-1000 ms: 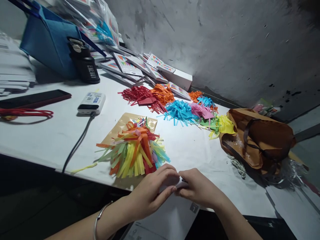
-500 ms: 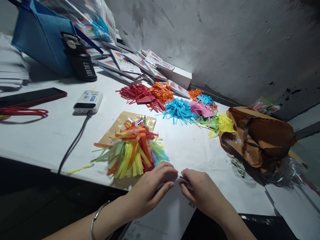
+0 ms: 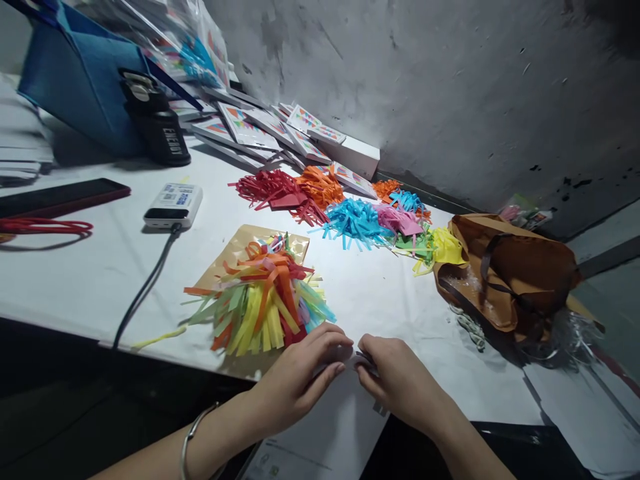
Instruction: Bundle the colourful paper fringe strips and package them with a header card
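A flat white printed box (image 3: 325, 430) lies at the near table edge, its small print and symbols showing at the lower left. My left hand (image 3: 305, 373), with a silver bangle on the wrist, is curled over the box's far end, thumb apart from the fingers. Facing it, my right hand (image 3: 400, 380) pinches a thin dark-edged flap at the same end. The two sets of fingertips are close together but not touching. Just beyond my left hand, a bundle of multicoloured paper tassels (image 3: 265, 300) rests on a brown paper envelope (image 3: 225, 257).
Red tassels (image 3: 273, 190), blue tassels (image 3: 357, 220) and other coloured bunches lie across the middle. Behind them are piled white boxes (image 3: 255, 130). A brown bag (image 3: 505, 280) sits right; a black bottle (image 3: 160, 130), power bank (image 3: 174, 205) and phone (image 3: 65, 197) are left.
The view has shifted very slightly, so the table things sit a little further left. Both hands keep nearly the same pose at the end of the white box.
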A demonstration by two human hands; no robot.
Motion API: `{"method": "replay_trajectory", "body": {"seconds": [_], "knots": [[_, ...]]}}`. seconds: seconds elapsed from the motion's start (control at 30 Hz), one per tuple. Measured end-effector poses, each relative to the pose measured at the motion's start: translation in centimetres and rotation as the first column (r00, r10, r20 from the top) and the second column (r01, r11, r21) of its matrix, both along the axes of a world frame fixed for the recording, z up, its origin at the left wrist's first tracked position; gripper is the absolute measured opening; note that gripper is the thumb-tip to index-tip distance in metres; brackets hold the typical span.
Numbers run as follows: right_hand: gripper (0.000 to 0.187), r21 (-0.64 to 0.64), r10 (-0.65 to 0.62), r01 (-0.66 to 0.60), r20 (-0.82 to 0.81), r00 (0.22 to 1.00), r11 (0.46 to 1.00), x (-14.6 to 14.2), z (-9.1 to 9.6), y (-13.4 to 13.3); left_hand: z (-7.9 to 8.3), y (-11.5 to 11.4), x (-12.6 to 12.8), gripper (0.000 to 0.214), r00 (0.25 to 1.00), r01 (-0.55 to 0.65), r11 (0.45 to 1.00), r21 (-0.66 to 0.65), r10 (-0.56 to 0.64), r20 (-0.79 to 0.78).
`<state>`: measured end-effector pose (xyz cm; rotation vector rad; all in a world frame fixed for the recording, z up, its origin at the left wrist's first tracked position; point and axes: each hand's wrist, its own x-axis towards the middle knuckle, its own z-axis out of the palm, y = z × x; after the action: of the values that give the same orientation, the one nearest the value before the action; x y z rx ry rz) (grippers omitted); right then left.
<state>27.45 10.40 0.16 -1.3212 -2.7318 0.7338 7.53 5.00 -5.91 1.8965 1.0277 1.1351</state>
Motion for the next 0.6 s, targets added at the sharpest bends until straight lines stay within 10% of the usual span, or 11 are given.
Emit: {"method": "replay_trajectory", "body": {"seconds": [0.6], "knots": [[0.026,-0.087,0.001,-0.008,-0.078,0.997,0.996,-0.14,-0.5,0.49,-0.68,0.14,0.52,0.026,0.998,-0.059,0.998,0.01,0.059,-0.005]]}}
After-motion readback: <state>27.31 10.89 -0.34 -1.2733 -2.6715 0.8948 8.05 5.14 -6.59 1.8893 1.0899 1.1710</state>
